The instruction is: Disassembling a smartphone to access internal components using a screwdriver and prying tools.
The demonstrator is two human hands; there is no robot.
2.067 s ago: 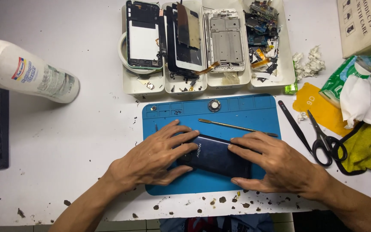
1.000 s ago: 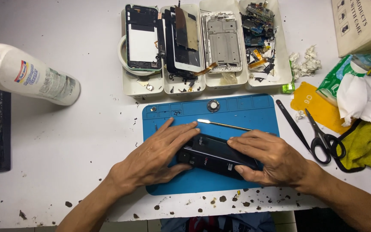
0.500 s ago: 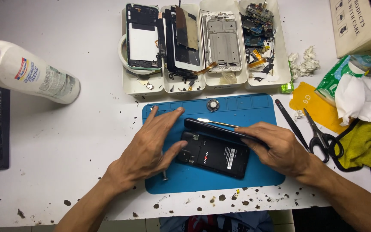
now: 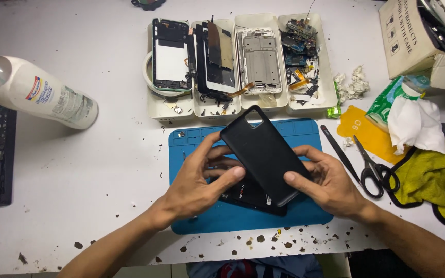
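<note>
Grip: both hands, left hand [image 4: 194,188] and right hand [image 4: 328,183], pinch the black back cover [image 4: 263,152] by fingertips, tilted above the phone [image 4: 251,195] on the blue mat [image 4: 202,221]; a slip could drop it onto the exposed phone.

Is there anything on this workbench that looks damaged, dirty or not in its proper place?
Yes. Dark specks and crumbs are scattered over the white table, mostly along its near edge. The black back cover is off the phone body, lifted by the left hand and right hand.
</note>
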